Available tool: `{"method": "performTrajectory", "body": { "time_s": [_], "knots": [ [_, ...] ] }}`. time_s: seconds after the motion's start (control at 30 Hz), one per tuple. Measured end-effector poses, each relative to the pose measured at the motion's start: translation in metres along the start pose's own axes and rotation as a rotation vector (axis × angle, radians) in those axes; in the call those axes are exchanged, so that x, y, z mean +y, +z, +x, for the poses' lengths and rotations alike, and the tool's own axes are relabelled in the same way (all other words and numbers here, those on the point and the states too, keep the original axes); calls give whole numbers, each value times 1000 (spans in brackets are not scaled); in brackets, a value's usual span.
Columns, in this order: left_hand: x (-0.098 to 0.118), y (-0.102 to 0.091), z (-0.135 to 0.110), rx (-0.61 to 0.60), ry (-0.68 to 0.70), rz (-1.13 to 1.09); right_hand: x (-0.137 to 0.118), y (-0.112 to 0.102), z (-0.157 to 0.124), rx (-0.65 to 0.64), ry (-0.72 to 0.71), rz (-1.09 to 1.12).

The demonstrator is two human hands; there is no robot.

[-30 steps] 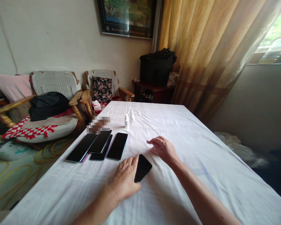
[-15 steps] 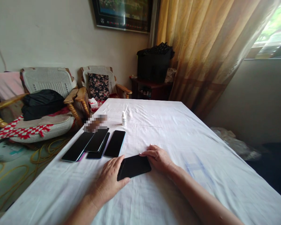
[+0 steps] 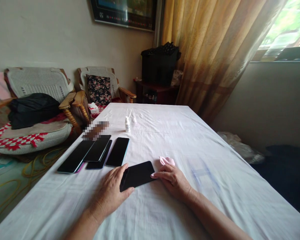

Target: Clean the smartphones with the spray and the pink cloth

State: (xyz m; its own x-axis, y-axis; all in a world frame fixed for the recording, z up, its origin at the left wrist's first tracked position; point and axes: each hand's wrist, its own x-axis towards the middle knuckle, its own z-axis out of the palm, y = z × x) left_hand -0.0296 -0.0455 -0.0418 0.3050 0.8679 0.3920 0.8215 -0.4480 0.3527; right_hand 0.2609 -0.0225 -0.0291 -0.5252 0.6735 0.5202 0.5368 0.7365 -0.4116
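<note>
A black smartphone (image 3: 137, 175) lies face up on the white tablecloth, its long side running left to right. My left hand (image 3: 112, 183) holds its left end, thumb at the near edge and fingers at the far edge. My right hand (image 3: 173, 180) is at the phone's right end with a pink cloth (image 3: 167, 161) bunched in its fingers. A fingertip wrapped in the cloth presses on the screen's right edge. Part of the cloth sticks out beyond the knuckles; the rest is hidden under the hand.
Several other phones (image 3: 97, 148) lie left of centre, some overlapping, with one phone (image 3: 118, 151) apart from them. Behind stands a small white bottle (image 3: 127, 124). A blurred brown patch (image 3: 96, 130) is near the table's left edge. Wooden armchairs (image 3: 40, 78) stand beyond.
My right hand has moved from the phone's far right corner down along its right end, and more of the pink cloth shows. My left hand keeps its hold. The view has shifted slightly right.
</note>
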Motion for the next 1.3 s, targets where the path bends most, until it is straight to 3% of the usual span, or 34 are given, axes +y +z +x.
{"method": "performTrajectory", "body": {
  "time_s": [0.13, 0.3, 0.37, 0.5, 0.6, 0.77, 0.97, 1.07, 1.17, 1.23, 1.3],
  "knots": [
    [5, -7, 5, -16, 0, 59, -3, -1, 0, 0, -1, -20],
    [14, -22, 25, -156, 75, 109, -2, -2, 0, 54, 57, 80],
    [16, -23, 34, -192, 104, 101, 2, -4, 0, 165, 186, 175],
    [17, -14, 41, -196, 119, 81, 12, -12, 1, 422, 597, 523],
    [18, -9, 39, -142, 141, 78, 10, -22, 4, 506, 780, 828],
    [43, -14, 45, 35, 185, -40, -15, -28, 15, 439, 822, 1180],
    [97, -14, 67, 134, 86, -453, -54, -17, 34, 297, 829, 1351],
    [97, -18, 74, 98, -48, -681, -60, -17, 40, 308, 765, 1329],
    [72, -38, 83, 113, -165, -785, -47, -22, 33, 289, 721, 1051],
    [50, -54, 90, 206, -148, -588, -31, -25, 21, 321, 686, 652],
    [33, -64, 96, 249, -58, -186, -18, -23, 6, 288, 615, 302]
  ]
}}
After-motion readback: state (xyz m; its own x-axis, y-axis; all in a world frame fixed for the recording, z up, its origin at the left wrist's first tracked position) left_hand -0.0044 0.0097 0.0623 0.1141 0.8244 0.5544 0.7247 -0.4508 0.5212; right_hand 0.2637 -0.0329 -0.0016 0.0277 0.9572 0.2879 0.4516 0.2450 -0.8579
